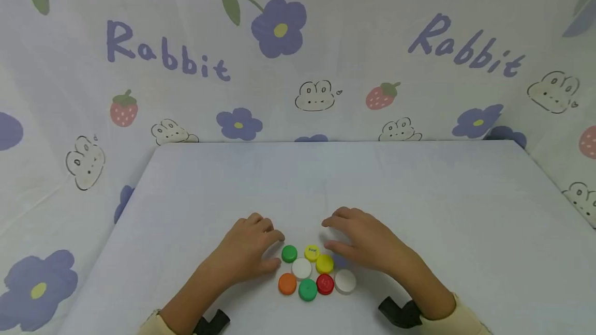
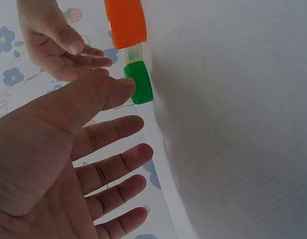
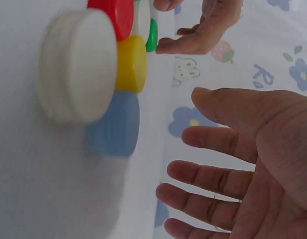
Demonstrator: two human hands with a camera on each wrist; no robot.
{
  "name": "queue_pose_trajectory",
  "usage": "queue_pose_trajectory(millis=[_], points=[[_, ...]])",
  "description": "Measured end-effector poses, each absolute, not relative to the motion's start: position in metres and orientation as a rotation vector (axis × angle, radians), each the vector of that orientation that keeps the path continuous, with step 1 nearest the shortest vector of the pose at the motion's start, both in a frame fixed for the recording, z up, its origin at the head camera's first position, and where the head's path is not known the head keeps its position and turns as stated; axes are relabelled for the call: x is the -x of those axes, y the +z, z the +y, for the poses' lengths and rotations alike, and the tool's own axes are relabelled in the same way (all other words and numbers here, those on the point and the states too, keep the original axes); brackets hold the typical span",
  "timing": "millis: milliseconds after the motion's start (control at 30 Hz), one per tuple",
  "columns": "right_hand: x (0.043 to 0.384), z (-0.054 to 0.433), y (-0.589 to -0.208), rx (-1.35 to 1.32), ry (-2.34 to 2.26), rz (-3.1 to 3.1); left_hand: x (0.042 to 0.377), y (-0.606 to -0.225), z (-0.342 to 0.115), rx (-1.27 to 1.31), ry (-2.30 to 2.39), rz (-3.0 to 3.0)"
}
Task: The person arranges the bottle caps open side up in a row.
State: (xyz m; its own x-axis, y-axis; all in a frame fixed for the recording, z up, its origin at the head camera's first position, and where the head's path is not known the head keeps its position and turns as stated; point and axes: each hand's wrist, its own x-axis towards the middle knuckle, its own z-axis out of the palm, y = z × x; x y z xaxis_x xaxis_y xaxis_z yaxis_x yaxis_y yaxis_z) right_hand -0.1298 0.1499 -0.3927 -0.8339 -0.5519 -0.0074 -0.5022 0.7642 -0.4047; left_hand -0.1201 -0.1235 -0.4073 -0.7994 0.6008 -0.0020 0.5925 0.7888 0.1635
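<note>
Several round plastic bottle caps lie close together on the white table between the two hands. In the head view there are an orange cap (image 1: 287, 284), a red cap (image 1: 325, 284), two green caps, two yellow caps, a small white cap (image 1: 301, 268) and a larger white cap (image 1: 345, 281). My left hand (image 1: 249, 249) is beside the upper green cap (image 1: 289, 253), fingers spread and holding nothing. My right hand (image 1: 365, 239) hovers by the yellow cap (image 1: 324, 263), fingers loosely extended. A blue cap (image 3: 116, 124) shows in the right wrist view, partly under that hand in the head view.
The white tabletop (image 1: 465, 211) extends around the caps. Behind and beside it hangs a cloth (image 1: 354, 40) printed with flowers, rabbits and strawberries. A black strap piece (image 1: 401, 313) sticks out at the right wrist, another (image 1: 212, 322) at the left.
</note>
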Motion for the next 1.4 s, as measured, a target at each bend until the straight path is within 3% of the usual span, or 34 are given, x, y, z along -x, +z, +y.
queue_pose_trajectory(millis=[467,1400], points=[[0.143,0.106,-0.41,0.974,-0.551,2.725,0.122,-0.413,-0.122,-1.004,0.248,2.908],[0.146,0.093,-0.403,0.964,-0.517,2.685,0.128,-0.412,-0.11,-1.036,0.233,2.893]])
